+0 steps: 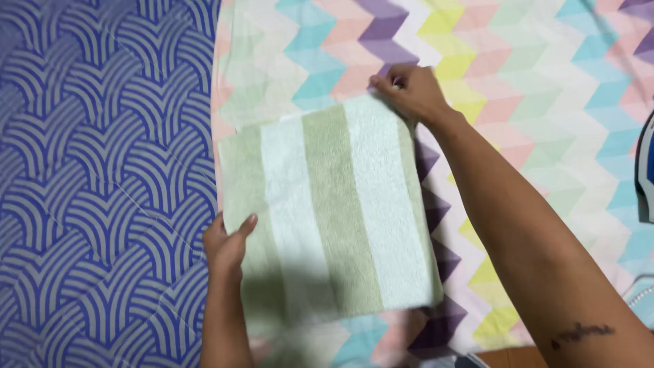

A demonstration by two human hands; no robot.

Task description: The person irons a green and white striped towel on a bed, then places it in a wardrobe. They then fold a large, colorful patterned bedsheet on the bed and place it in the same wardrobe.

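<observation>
The left hand (227, 247) pinches the near left edge of a folded towel with soft green and white stripes (334, 211), thumb on top. The right hand (412, 92) has its fingers closed on the far right corner of the same towel. Under both hands the towel lies flat on a pastel zigzag sheet (545, 88), and left of the left hand is a blue quilt with curved stripes (102, 170)

towel (334, 204): we see looped terry cloth, matt, nubby, green and white stripes; zigzag sheet (545, 82): we read thin woven cloth, smooth, matt, faintly creased; blue quilt (102, 184): we note stitched padded fabric, matt, puckered along the seams
</observation>
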